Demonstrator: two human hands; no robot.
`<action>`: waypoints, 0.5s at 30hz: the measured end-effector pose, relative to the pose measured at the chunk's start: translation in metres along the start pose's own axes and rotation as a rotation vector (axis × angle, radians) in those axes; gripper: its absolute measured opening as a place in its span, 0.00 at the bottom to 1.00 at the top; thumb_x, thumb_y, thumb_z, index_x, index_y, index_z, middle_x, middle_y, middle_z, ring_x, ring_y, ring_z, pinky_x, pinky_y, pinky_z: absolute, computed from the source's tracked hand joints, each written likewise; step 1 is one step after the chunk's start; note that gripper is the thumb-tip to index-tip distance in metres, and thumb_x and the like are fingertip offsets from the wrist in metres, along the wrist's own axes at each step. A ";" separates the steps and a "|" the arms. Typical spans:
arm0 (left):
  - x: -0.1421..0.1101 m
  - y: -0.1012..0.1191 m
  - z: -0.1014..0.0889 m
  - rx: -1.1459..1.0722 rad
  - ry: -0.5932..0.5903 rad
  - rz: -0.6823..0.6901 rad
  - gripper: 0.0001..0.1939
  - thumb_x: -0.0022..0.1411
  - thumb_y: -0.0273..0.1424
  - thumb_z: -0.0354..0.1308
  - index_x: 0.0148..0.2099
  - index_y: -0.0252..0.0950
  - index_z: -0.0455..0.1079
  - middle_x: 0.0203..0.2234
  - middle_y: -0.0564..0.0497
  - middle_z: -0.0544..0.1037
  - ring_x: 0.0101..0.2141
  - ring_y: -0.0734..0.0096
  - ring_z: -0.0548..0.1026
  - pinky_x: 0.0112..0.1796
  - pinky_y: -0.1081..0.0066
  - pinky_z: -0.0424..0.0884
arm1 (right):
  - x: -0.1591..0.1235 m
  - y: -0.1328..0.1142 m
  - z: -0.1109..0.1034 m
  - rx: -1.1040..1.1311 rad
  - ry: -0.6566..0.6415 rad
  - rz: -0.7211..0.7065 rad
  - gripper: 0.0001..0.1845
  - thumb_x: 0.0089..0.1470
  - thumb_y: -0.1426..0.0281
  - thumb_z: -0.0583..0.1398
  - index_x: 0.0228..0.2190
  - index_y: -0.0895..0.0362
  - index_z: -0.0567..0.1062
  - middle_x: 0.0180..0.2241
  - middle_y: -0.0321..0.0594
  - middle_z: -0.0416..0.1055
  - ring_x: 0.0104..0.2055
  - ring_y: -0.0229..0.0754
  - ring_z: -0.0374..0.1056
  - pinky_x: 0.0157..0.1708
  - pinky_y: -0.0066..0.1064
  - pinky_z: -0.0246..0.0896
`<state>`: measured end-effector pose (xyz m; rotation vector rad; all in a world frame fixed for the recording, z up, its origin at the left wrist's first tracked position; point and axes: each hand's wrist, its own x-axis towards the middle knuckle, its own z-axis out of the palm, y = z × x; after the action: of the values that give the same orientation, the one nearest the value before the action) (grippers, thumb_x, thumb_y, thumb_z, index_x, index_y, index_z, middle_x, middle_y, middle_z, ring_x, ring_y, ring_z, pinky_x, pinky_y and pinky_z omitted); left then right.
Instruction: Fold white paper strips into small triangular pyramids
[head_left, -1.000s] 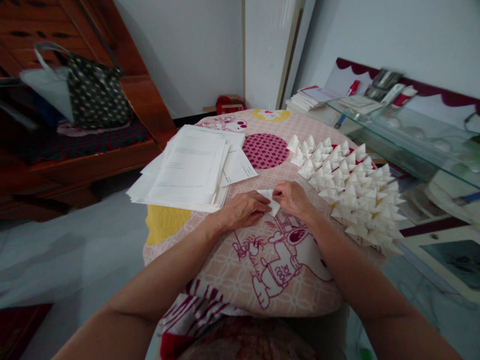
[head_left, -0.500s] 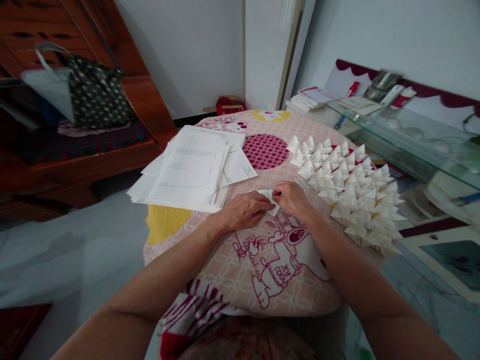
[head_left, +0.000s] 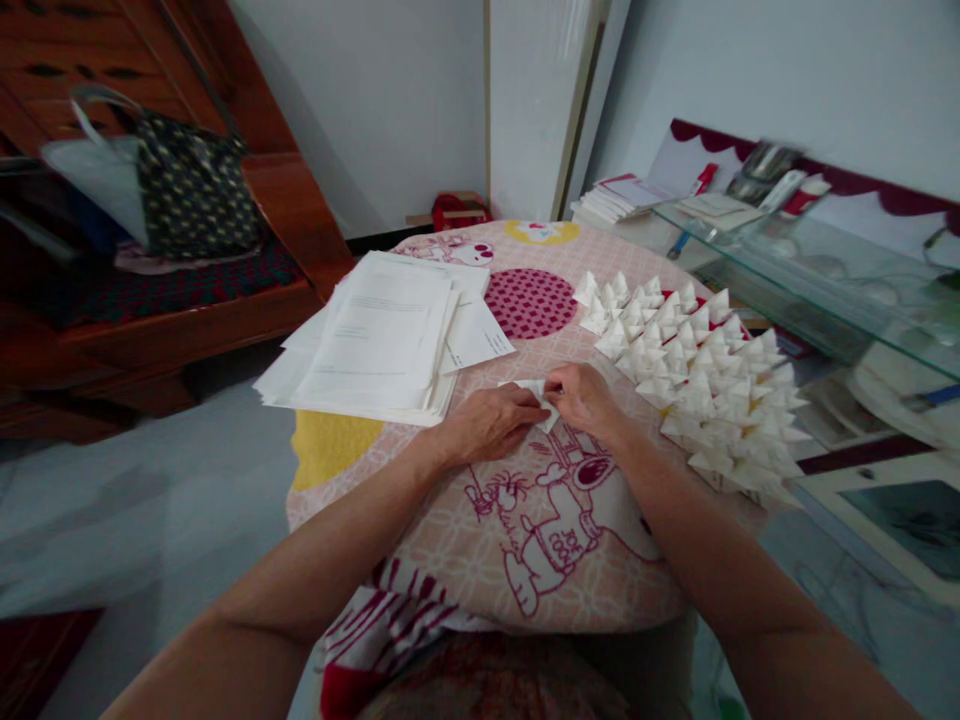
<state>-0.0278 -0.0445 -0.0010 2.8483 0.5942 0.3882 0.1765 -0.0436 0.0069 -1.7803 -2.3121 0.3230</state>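
A small piece of white folded paper [head_left: 547, 416] lies on the patterned tablecloth [head_left: 465, 530], between my two hands. My left hand [head_left: 499, 418] is closed at its left edge, the fingertips pressing on the paper. From the right, my right hand [head_left: 581, 396] pinches the paper's upper right part between thumb and fingers. Part of the paper is hidden under the fingers. To the left of my hands is a stack of white sheets [head_left: 375, 335], some with print. On the right stand several rows of pointed folded paper pieces [head_left: 690, 360].
A glass shelf [head_left: 825, 270] with cups and small items borders the table on the right. Papers [head_left: 619, 198] are piled at its far end. On the left is a wooden bench [head_left: 285, 210] holding a dark patterned bag [head_left: 195, 185]. A framed panel [head_left: 892, 515] sits low right.
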 end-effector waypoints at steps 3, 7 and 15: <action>0.000 0.002 -0.001 0.020 -0.003 0.008 0.18 0.69 0.26 0.50 0.56 0.37 0.74 0.55 0.44 0.77 0.51 0.60 0.77 0.51 0.60 0.74 | -0.001 -0.001 -0.001 -0.009 -0.003 0.002 0.08 0.56 0.74 0.62 0.32 0.59 0.83 0.36 0.49 0.80 0.39 0.45 0.73 0.38 0.31 0.61; 0.001 0.002 -0.001 0.027 -0.007 0.019 0.18 0.68 0.25 0.51 0.55 0.38 0.75 0.58 0.47 0.76 0.52 0.60 0.76 0.53 0.59 0.73 | -0.002 -0.005 -0.003 -0.024 -0.012 -0.001 0.08 0.55 0.74 0.62 0.31 0.60 0.83 0.36 0.49 0.80 0.38 0.46 0.73 0.37 0.31 0.60; 0.003 0.003 -0.001 0.031 -0.003 0.008 0.18 0.65 0.24 0.52 0.54 0.36 0.76 0.52 0.47 0.80 0.50 0.59 0.77 0.52 0.60 0.74 | 0.000 0.010 -0.002 0.211 0.153 -0.005 0.07 0.50 0.77 0.63 0.30 0.59 0.82 0.33 0.44 0.80 0.35 0.43 0.72 0.37 0.31 0.62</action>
<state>-0.0249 -0.0455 0.0011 2.8809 0.5930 0.3788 0.1864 -0.0414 0.0057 -1.6369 -2.0934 0.3995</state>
